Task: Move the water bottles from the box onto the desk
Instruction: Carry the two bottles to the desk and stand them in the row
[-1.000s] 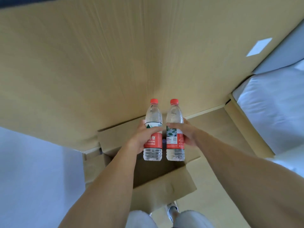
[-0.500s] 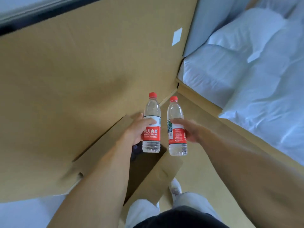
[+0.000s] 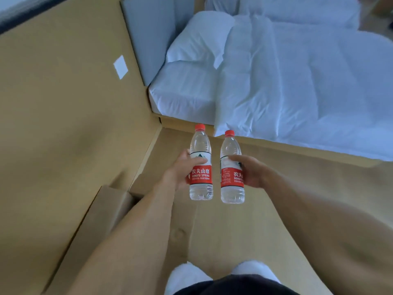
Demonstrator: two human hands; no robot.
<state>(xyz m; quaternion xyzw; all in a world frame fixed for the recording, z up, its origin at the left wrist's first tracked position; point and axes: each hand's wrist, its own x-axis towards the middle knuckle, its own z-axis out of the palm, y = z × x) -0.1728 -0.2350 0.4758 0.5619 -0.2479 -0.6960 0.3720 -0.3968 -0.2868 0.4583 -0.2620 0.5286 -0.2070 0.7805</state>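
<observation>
A white bed (image 3: 297, 81) fills the far right, above a tan floor (image 3: 244, 231), and a cardboard box flap (image 3: 106, 213) sits at my lower left. My left hand (image 3: 180, 173) wraps its fingers round one water bottle (image 3: 201, 167); my right hand (image 3: 251, 173) clamps a second bottle (image 3: 231, 169). Both stand upright in the air, just beside each other, red caps up

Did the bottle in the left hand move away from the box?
Yes. The left bottle hung over the open box before; now it is off to the box's right, over the floor, nearer the bed.
</observation>
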